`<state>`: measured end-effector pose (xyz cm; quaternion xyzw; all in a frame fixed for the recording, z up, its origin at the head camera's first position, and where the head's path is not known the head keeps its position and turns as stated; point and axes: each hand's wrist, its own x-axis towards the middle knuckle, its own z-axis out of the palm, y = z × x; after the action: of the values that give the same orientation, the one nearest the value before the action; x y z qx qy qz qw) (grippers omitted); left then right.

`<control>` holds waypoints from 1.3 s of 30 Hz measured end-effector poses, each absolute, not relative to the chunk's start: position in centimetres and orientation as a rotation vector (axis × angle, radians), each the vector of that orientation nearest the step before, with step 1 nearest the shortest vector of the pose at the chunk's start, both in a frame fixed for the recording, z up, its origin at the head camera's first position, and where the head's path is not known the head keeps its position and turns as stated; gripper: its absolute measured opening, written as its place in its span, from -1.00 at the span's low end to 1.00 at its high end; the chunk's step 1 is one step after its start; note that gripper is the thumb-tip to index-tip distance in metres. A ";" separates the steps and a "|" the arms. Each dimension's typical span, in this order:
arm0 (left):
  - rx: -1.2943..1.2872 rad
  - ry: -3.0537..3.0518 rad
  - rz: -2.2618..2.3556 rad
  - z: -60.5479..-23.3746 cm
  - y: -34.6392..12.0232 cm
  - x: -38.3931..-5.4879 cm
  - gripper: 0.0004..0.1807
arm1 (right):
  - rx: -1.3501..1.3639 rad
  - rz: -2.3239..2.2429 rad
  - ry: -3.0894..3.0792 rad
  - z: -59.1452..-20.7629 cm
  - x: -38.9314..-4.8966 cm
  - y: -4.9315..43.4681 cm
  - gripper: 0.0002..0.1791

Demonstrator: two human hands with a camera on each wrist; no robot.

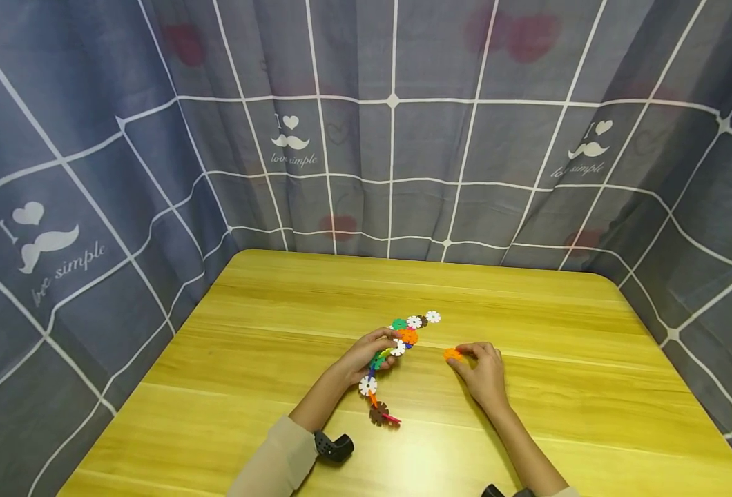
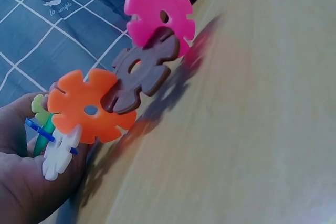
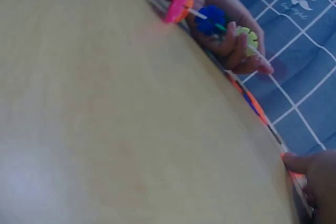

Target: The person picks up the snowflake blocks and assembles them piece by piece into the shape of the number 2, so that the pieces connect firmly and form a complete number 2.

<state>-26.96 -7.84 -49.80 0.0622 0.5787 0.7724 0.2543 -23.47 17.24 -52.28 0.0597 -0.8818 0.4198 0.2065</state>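
My left hand (image 1: 356,357) grips a chain of notched plastic snowflake discs, its fingers curled round the middle links. From the hand hang a white disc (image 1: 363,391), an orange disc (image 2: 71,103), a brown disc (image 2: 152,69) and a pink disc (image 2: 144,3) at the near end. Beyond the fingertips more discs show, among them an orange disc (image 1: 409,336) and a green disc (image 1: 398,323). To the right, my right hand (image 1: 485,378) pinches a separate orange disc (image 1: 452,354) between thumb and fingers, low over the table and apart from the chain.
Under both hands lies a yellow wood-grain table (image 1: 266,304). At the far end of the line of discs is a white disc (image 1: 434,316). Grey-blue curtains (image 1: 428,138) with white grid lines hang behind the table and on both sides.
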 end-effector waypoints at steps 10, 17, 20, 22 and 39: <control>0.170 1.645 2.050 -49.8 -7.8 -26.6 -0.87 | 0.407 1.803 -2.122 -52.6 -22.8 13.0 -0.79; 0.193 1.699 2.044 -49.8 -7.8 -26.5 -0.80 | 0.419 1.993 -2.060 -50.2 -21.5 10.8 -0.84; 0.184 1.691 2.054 -49.8 -7.7 -26.6 -0.82 | 0.406 1.975 -2.091 -49.5 -21.2 10.5 -0.86; 0.177 1.686 2.057 -49.9 -7.7 -26.7 -0.84 | 0.405 1.975 -2.090 -49.5 -21.2 10.5 -0.87; 0.151 1.753 2.039 -49.7 -7.5 -26.7 -0.75 | 0.655 1.446 -2.040 -52.6 -22.6 10.2 -0.92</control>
<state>-26.71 -7.55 -49.72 0.0546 0.6347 0.7380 0.2224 -22.61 10.24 -52.62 0.2436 -0.7588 0.5379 0.2748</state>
